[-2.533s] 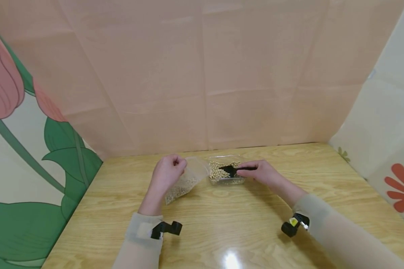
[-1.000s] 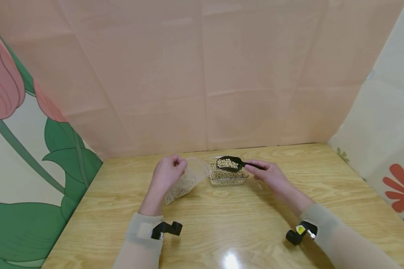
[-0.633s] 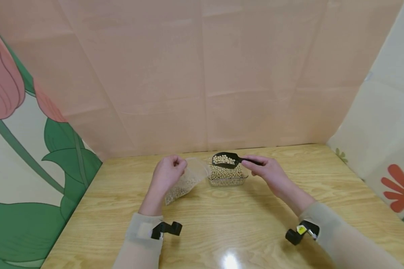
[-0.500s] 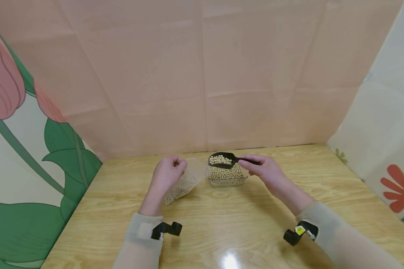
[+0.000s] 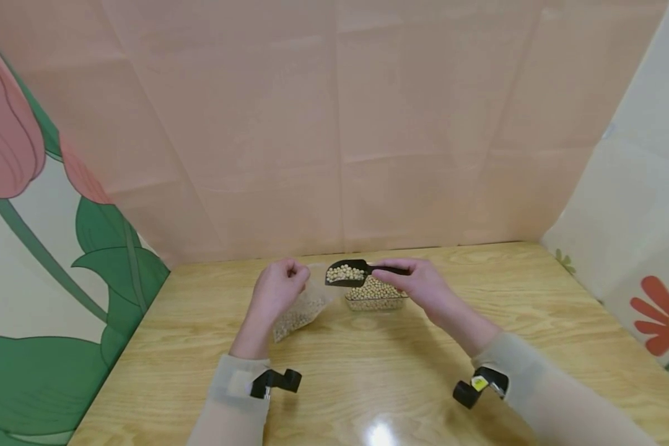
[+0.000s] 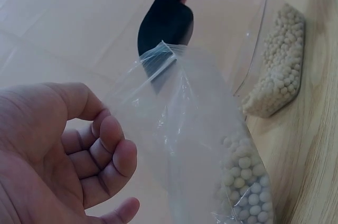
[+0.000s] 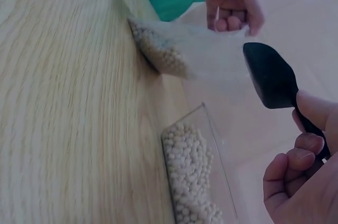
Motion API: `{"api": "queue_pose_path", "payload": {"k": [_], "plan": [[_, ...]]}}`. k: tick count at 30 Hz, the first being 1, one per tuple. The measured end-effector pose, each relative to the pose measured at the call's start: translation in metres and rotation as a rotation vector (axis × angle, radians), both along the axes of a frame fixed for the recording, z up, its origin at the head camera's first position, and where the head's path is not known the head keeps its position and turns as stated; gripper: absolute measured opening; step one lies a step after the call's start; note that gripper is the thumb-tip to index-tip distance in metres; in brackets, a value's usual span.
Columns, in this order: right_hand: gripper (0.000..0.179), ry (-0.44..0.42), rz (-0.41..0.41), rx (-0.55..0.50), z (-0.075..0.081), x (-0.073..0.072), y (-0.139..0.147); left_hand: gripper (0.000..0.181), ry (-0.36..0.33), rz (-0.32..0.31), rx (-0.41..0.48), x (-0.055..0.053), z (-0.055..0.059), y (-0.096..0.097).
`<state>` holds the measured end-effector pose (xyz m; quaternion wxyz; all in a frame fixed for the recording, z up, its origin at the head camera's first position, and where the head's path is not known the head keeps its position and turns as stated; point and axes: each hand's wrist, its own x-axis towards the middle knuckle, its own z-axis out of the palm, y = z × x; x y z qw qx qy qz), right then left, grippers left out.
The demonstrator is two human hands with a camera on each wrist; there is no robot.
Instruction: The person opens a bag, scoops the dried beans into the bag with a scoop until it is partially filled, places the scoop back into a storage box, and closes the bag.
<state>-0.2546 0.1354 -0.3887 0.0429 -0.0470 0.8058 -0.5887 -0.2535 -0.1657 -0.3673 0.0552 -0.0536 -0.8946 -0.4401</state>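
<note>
My left hand [image 5: 279,288] pinches the upper edge of a clear plastic bag [image 6: 195,123], whose lower end holds pale round beans and rests on the table. My right hand [image 5: 420,285] grips the handle of a black scoop [image 7: 272,78]. In the head view the scoop carries a heap of beans [image 5: 345,272] and is held roughly level, its tip at the bag's mouth. Seen from the left wrist, the scoop's tip shows behind or inside the clear film; I cannot tell which. Under the scoop and right hand stands a clear rectangular container [image 5: 375,303] of the same beans.
The wooden table [image 5: 357,365] reaches back to a pink cloth-like backdrop [image 5: 334,136]. Flower-printed panels stand left [image 5: 28,260] and right [image 5: 635,204]. Each forearm wears a black wrist camera, the left one [image 5: 275,381] and the right one [image 5: 479,384].
The scoop dug in the container, came up full of beans, and has moved left from above the container to the bag's mouth. My left hand and the bag have stayed nearly still.
</note>
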Motion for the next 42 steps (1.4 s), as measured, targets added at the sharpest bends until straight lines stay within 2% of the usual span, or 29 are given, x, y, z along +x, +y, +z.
{"api": "queue_pose_path", "payload": {"k": [14,19,29,42], "plan": [[0.040,0.054,0.011,0.052,0.006,-0.004,-0.021,0.023,-0.003,-0.007,0.002,0.000,0.001,0.001],[0.035,0.100,0.022,0.084,0.009,-0.004,-0.024,0.023,0.004,-0.010,0.001,0.001,0.001,0.001],[0.030,0.227,0.035,0.234,0.018,-0.002,-0.032,0.021,0.001,-0.008,0.002,0.001,0.000,0.001],[0.026,0.455,0.027,0.456,0.032,0.006,-0.041,0.022,0.003,-0.006,0.008,0.001,0.001,-0.002]]}}
